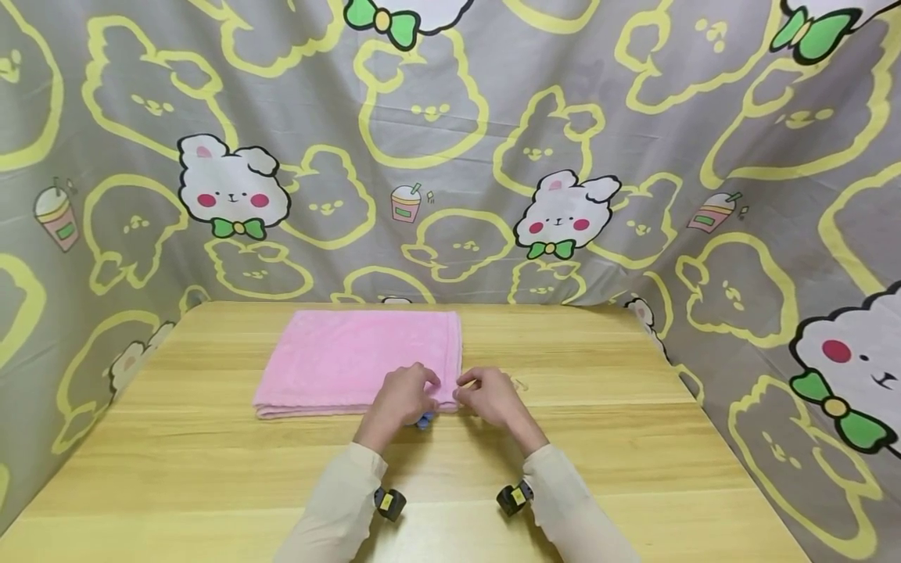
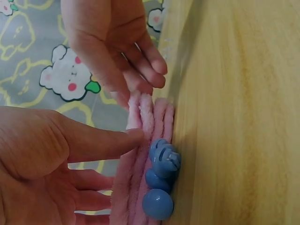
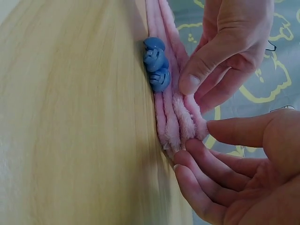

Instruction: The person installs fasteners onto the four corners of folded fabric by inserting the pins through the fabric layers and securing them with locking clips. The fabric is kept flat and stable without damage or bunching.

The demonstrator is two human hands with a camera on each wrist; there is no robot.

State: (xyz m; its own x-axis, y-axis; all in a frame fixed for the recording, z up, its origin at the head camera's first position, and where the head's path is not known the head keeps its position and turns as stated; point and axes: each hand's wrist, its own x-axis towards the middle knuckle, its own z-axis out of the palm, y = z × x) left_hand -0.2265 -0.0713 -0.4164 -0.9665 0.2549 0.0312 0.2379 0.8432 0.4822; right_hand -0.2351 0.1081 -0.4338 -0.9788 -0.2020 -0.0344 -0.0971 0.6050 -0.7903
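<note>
A folded pink towel (image 1: 359,352), plush and several layers thick, lies on the table. My left hand (image 1: 404,399) is at its near edge, right of the middle; in the left wrist view the thumb rests on the layered edge and the fingers lie over the upper face, gripping it. My right hand (image 1: 489,395) pinches the near right corner between thumb and fingers, as the right wrist view shows. Against the layered edge sits a blue plastic piece (image 2: 164,159) with rounded lobes and slots, partly behind my left hand in the head view. No finger touches it.
The wooden table (image 1: 598,469) runs to a grey curtain (image 1: 464,195) with yellow outlines and white rabbits at the back and sides. Just beyond my right hand lies a small yellowish item (image 1: 521,384), too small to identify. A black device sits at each wrist.
</note>
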